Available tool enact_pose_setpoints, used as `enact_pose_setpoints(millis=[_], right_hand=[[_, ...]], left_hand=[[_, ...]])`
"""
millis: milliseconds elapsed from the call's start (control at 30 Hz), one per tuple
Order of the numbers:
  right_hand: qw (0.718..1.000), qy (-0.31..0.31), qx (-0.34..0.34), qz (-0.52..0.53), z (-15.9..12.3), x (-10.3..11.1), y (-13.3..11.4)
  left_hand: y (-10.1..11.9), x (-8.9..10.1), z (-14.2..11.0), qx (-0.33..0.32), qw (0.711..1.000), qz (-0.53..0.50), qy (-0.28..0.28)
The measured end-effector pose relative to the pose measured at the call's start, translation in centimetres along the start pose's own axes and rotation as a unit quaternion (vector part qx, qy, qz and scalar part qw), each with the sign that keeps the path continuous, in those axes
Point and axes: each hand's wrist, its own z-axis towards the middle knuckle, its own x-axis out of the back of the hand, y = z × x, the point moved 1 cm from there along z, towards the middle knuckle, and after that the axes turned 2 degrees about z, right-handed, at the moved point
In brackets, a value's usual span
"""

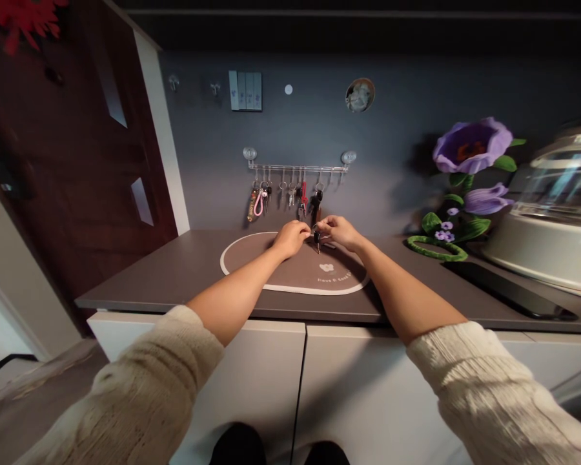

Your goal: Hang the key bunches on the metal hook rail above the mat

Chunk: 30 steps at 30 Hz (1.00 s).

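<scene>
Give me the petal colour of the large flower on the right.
The large flower has purple petals with an orange-red centre; clearest in the head view.

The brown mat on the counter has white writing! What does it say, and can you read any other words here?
White line on the brown oval mat: too small and slanted to read.
Small marks on the white wall panel: too blurred to read.
No word, brand or number here can be read for sure.

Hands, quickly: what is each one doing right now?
Left hand: closed, pinching a key ring.
Right hand: closed, pinching that key ring, a black-headed key hanging below.
</scene>
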Motion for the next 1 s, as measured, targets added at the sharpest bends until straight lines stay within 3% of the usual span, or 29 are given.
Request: enact_pose_setpoints(millis=[200, 433, 667, 1000], right_hand=[[1.000, -0.016, -0.004, 0.018, -0.2, -0.1, -0.3], [1.000, 0.001, 0.020, 0.016, -0.7, -0.3, -1.1], [0.996, -0.036, 0.073, 0.030, -0.7, -0.4, -1.2], [0.995, -0.040, 0.081, 0.046, -1.1, -0.9, -1.7]], left_hand=[[0.3, -0.1, 0.0, -0.026, 0.999, -0.024, 0.008], [0.3, 0.0, 0.1, 0.012, 0.999, -0.020, 0.034], [0.6, 0.2, 0.4, 0.013, 0.998, -0.027, 0.058], [0.5, -0.1, 0.5, 0.045, 0.986, -0.146, 0.067]])
